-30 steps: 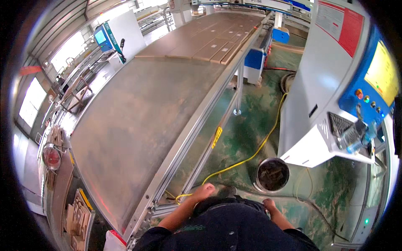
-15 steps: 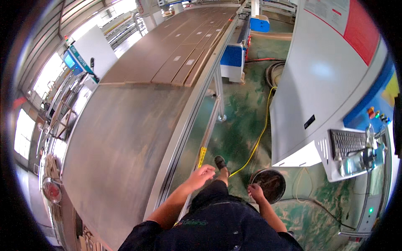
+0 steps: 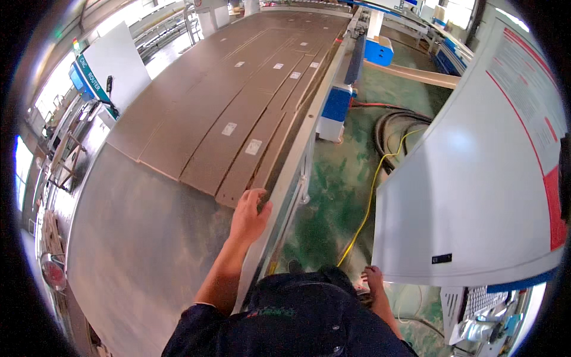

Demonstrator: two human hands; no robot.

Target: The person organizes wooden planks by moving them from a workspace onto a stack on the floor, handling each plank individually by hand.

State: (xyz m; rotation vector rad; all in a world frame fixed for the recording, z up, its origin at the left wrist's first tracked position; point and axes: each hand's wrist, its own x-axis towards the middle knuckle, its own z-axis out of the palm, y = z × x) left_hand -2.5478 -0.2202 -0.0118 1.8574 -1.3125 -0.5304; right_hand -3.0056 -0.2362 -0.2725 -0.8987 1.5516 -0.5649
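Observation:
Brown cut boards [image 3: 208, 131] lie side by side on a long machine table, with thin gaps between them and small white labels on top. My left hand [image 3: 250, 215] is at their near right corner, over the end of a narrow strip [image 3: 270, 146] beside the table's metal side rail [image 3: 279, 202]. Its fingers are loosely bent, with the thumb apart; whether the fingertips touch the strip is hard to make out. Low by my right side hangs my right hand [image 3: 373, 278], fingers a little apart and nothing in it.
Bare grey table surface [image 3: 143, 238] spreads in front of the boards. On the right stands a large light-grey cabinet [image 3: 458, 196], with a keyboard [image 3: 476, 303] below it. A yellow cable [image 3: 370, 205] and coiled black hoses [image 3: 386, 134] lie on the green floor [image 3: 324, 220].
I have moved forward along the table, so the boards are nearer. My left hand has gone from above the floor beside the rail to the boards' near corner. My right hand still hangs low.

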